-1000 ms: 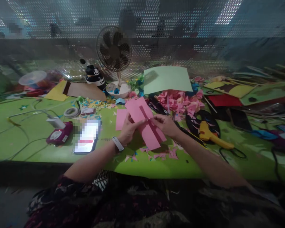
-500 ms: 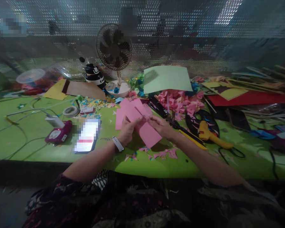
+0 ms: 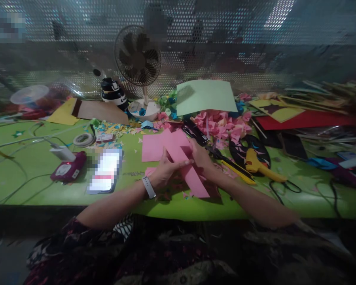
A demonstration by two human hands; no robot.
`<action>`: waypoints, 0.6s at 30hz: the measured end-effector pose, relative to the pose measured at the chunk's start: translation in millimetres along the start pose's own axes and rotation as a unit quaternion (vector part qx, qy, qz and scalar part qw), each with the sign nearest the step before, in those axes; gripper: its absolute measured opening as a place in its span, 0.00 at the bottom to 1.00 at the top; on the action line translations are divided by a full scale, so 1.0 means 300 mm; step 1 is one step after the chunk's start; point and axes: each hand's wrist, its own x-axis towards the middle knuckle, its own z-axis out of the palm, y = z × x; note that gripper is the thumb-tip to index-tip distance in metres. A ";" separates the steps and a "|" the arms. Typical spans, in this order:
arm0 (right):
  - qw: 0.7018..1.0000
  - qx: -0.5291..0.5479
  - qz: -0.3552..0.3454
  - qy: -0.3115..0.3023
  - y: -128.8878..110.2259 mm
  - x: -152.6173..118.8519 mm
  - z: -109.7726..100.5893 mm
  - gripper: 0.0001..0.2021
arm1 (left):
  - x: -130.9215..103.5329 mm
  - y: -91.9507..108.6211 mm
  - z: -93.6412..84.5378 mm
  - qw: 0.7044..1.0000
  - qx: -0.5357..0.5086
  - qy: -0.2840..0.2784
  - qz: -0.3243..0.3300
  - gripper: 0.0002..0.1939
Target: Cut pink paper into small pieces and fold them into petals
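Both hands are on a folded strip of pink paper that slants down to the right over the table. My left hand grips it from the left, with the thumb laid across its face. Round the right edge, my right hand holds the same paper, its fingers partly hidden behind it. Another pink sheet lies flat behind my left hand. Small pink paper scraps are on the table under the strip.
On the green table a phone and a purple device lie left. Right are scissors, a yellow cutter and a yellow glue gun. Behind stand a fan, a pale green sheet and pink paper pieces.
The pink paper has been folded into a narrower strip, and its lower end now reaches nearer the table's front edge. My right hand has moved around its right side.
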 end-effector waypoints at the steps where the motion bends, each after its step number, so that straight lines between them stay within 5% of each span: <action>1: 1.000 0.004 0.004 0.011 -0.005 0.000 0.000 0.24 | 0.000 0.001 0.001 1.000 -0.008 0.003 0.002 0.36; 11: 0.997 0.042 0.054 0.025 -0.010 0.002 -0.006 0.36 | -0.012 0.000 0.000 0.998 -0.031 -0.058 -0.021 0.37; 18: 0.981 0.191 0.008 -0.006 -0.019 0.011 -0.003 0.38 | 0.022 0.017 0.005 0.998 -0.026 0.063 0.007 0.38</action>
